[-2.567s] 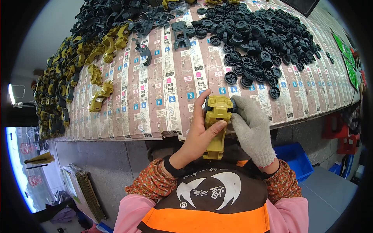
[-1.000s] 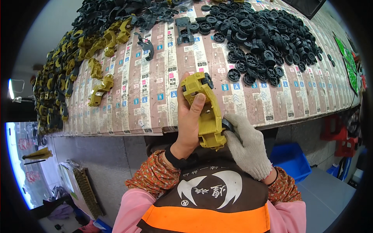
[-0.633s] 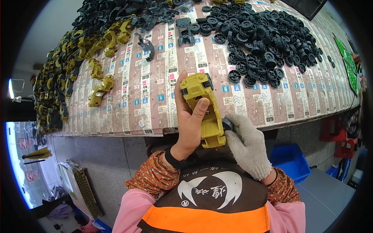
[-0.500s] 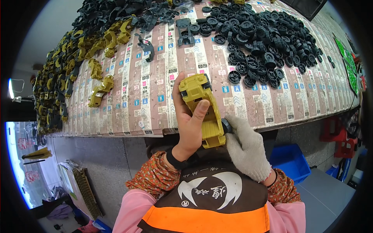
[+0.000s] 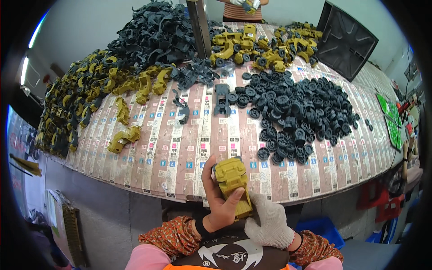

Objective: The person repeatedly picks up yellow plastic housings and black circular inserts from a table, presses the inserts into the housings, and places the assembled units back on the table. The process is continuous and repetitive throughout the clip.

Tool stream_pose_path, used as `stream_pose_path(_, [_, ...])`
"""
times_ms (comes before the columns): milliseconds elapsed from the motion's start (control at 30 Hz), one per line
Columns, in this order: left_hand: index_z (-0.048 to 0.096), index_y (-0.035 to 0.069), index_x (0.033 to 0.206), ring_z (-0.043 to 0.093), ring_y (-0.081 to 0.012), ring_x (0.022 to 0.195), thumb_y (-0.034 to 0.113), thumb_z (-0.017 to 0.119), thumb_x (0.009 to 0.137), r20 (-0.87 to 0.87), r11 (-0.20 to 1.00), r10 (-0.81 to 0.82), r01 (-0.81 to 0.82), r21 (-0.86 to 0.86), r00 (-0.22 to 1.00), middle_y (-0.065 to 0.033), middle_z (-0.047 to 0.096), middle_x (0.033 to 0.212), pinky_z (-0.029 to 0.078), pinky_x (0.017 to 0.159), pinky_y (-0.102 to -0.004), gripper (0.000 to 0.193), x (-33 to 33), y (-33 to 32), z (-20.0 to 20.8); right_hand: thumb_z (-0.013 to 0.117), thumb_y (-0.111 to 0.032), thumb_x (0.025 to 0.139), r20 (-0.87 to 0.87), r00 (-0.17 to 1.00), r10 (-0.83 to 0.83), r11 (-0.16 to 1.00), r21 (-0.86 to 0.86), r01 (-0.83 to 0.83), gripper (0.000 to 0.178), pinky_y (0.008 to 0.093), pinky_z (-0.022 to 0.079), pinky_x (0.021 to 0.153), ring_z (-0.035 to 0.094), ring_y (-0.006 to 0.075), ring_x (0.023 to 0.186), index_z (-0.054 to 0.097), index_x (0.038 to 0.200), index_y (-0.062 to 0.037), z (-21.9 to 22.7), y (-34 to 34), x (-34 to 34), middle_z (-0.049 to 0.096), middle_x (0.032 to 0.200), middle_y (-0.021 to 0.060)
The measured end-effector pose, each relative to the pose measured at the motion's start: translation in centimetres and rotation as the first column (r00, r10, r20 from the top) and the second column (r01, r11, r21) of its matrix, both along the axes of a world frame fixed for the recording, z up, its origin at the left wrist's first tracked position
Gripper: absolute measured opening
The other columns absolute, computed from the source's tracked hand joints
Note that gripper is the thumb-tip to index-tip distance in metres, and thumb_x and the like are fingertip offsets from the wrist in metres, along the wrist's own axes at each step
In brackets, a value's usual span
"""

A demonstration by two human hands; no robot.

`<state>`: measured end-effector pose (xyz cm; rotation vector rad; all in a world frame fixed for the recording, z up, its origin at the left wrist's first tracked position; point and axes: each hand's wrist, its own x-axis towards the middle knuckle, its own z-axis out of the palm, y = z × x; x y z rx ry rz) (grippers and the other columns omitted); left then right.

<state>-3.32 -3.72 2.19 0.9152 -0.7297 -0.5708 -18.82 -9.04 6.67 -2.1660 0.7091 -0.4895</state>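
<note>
My bare left hand [image 5: 223, 210] is wrapped round a yellow toy truck body [image 5: 231, 173], its thumb lying across the truck. The truck is held just off the table's near edge, in front of my apron. My right hand [image 5: 271, 223], in a pale knitted glove, closes against the truck's lower right side. Its fingertips are partly hidden, and whether a wheel is under them now cannot be seen. Beyond the truck, to the right, spreads a big pile of black toy wheels [image 5: 292, 108]. Two loose yellow truck parts [image 5: 124, 138] lie to the left.
Yellow-and-black toy vehicles [image 5: 67, 96] heap along the left side. Dark plastic parts [image 5: 155, 38] pile up behind, near a metal post [image 5: 199, 29]. A black crate [image 5: 347, 39] leans at the back right. Across the table a co-worker's gloved hands [image 5: 251, 4] hold a yellow part.
The view has tilted up, bringing the far table and the co-worker into sight. Both hands still hold the truck. The dark wheel seen earlier by my right fingers is now out of sight.
</note>
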Motion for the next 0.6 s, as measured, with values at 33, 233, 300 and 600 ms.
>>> stream_pose_path(33, [0.013, 0.013, 0.169, 0.061, -0.0243, 0.129, 0.000, 0.071, 0.099, 0.024, 1.000, 0.020, -0.019, -0.009, 1.000, -0.0153, 0.053, 0.147, 0.051, 0.109, -0.0387, 0.092, 0.1, -0.1, 0.0, 0.076, -0.022, 0.079, -0.117, 0.993, 0.034, 0.998, 0.052, -0.028, 0.068, 0.0499, 0.058, 0.065, 0.073, 0.0419, 0.074, 0.054, 0.137, 0.0062, 0.2, -0.3, 0.1, 0.072, 0.089, 0.0239])
stream_pose_path(233, [0.009, 0.016, 0.170, 0.055, -0.0248, 0.135, 0.007, 0.064, 0.106, -0.098, 0.996, -0.062, 0.067, 0.054, 0.993, -0.0168, 0.047, 0.152, 0.047, 0.114, -0.0395, 0.085, 2.9, -2.2, 1.1, 0.084, -0.041, 0.084, -0.227, 0.974, 0.025, 0.978, 0.209, 0.024, 0.084, 0.0474, 0.060, 0.083, 0.077, 0.0401, 0.094, 0.047, 0.145, 0.0039, 3.1, -2.7, 4.1, 0.073, 0.110, 0.0257])
stream_pose_path(300, [0.003, 0.019, 0.172, 0.052, -0.0238, 0.139, 0.025, 0.060, 0.111, -0.142, 0.975, -0.195, 0.208, 0.078, 0.970, -0.0159, 0.044, 0.156, 0.043, 0.116, -0.0416, 0.084, 4.7, -2.9, 2.4, 0.080, -0.035, 0.087, -0.179, 0.984, -0.007, 0.960, 0.273, 0.056, 0.077, 0.0429, 0.061, 0.082, 0.078, 0.0312, 0.093, 0.047, 0.144, 0.0067, 3.4, -5.2, 5.4, 0.073, 0.111, 0.0216])
stream_pose_path(600, [0.055, 0.012, 0.146, 0.058, -0.0092, 0.117, 0.019, 0.058, 0.109, 0.004, 0.927, 0.044, -0.042, 0.374, 0.999, 0.0002, 0.063, 0.127, 0.047, 0.096, -0.0287, 0.038, 15.1, 1.7, 0.7, 0.069, -0.037, 0.100, 0.217, 0.921, -0.325, 0.808, 0.570, 0.151, 0.044, 0.0324, 0.058, 0.057, 0.070, 0.0216, 0.074, 0.061, 0.114, 0.0036, 6.2, -26.9, 11.3, 0.067, 0.088, 0.0120])
